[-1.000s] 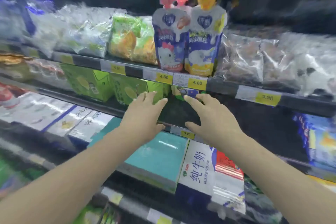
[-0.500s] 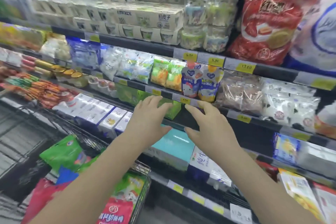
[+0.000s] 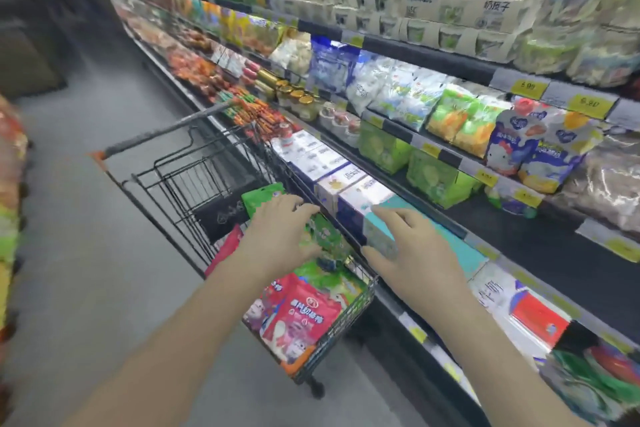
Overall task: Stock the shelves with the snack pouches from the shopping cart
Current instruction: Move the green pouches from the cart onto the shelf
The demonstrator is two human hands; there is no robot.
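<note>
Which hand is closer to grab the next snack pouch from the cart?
Likely the left hand: it hovers over the green pouches in the cart. The right hand is off to the side, over the teal box outside the cart.

Black wire shopping cart [image 3: 194, 180] on grey floor [image 3: 86, 253], snack pouches [image 3: 304, 315] inside, spouted pouches [image 3: 509, 149] on shelf [image 3: 450, 158]

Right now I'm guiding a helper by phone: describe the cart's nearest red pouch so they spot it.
Find the black shopping cart beside the shelves. In its near corner, below the left hand, lies the red pouch. Unlike the green pouches above, its front is red with white lettering.
</note>
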